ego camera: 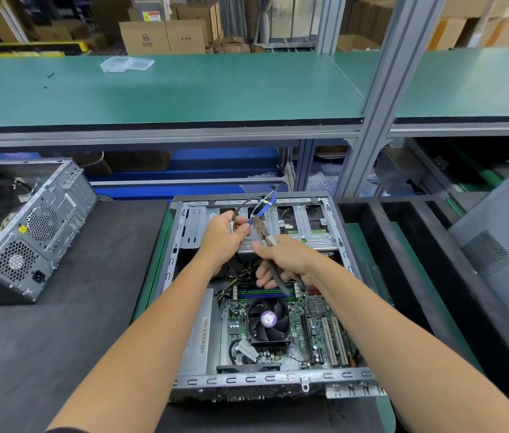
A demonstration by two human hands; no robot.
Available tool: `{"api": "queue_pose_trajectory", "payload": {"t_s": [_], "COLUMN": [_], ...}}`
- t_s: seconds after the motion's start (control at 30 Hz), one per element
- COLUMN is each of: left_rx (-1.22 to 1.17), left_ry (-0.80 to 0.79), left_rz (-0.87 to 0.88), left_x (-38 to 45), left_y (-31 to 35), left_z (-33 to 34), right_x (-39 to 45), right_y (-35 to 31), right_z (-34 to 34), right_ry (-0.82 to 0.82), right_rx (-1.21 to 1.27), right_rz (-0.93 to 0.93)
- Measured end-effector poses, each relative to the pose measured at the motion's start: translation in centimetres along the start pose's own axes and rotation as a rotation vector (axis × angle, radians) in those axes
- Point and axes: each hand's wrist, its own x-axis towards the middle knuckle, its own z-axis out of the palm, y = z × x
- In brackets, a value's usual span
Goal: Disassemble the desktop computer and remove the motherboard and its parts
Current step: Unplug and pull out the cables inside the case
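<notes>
An open desktop case (181, 276) lies flat in front of me. Inside it sits the green motherboard (319, 335) with a black CPU fan (269, 320) and memory slots (247, 292). My left hand (225, 235) pinches a bundle of black and blue cables (265, 204) that loops up over the drive bays (309, 226); a white tie wraps the bundle. My right hand (287, 260) grips the handles of pliers (261, 229), whose jaws meet the cables just right of my left fingers.
A second grey computer case (34, 232) lies on the black mat (59, 323) to the left. A grey side panel (506, 245) leans at the right beyond black foam dividers (403, 245). A green shelf (184, 92) with an aluminium post (381, 98) spans above.
</notes>
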Motion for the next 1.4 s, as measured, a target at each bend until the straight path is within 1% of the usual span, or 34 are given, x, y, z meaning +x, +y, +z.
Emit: {"api": "queue_pose_trajectory", "payload": {"t_s": [0.23, 0.57, 0.73, 0.83, 0.93, 1.0, 1.07, 1.1, 1.23, 1.4], "left_rx": [0.008, 0.037, 0.070, 0.110, 0.146, 0.180, 0.211, 0.209, 0.144, 0.091], "left_ry": [-0.004, 0.003, 0.017, 0.045, 0.035, 0.043, 0.070, 0.082, 0.091, 0.058], "left_rz": [-0.013, -0.012, 0.001, 0.038, 0.063, 0.072, 0.071, 0.056, -0.012, -0.033], "left_x": [0.0, -0.2, -0.4, -0.5, -0.7, -0.7, -0.5, -0.5, -0.3, -0.7], "left_y": [0.1, 0.2, 0.2, 0.4, 0.6, 0.6, 0.7, 0.8, 1.0, 1.2], "left_z": [-0.1, 0.0, 0.1, 0.4, 0.8, 1.0, 1.1, 1.1, 1.0, 0.8], "right_x": [-0.3, 0.3, 0.0, -0.3, -0.8, -1.0, -1.3, -1.4, -2.5, -2.6], "right_y": [0.0, 0.7, 0.7, 0.8, 1.2, 1.3, 0.8, 0.4, -0.2, 0.2], "right_z": [0.6, 0.7, 0.5, -0.1, -0.4, -0.5, -1.1, -1.7, -3.5, -3.7], "right_ry": [0.030, 0.080, 0.059, 0.036, -0.035, -0.084, -0.107, -0.113, -0.125, -0.043], "right_rx": [-0.036, -0.069, -0.064, -0.067, 0.017, 0.142, 0.251, 0.248, 0.108, 0.099], "right_rz": [-0.074, -0.040, 0.000, 0.007, 0.039, 0.081, 0.076, 0.057, 0.004, 0.017]}}
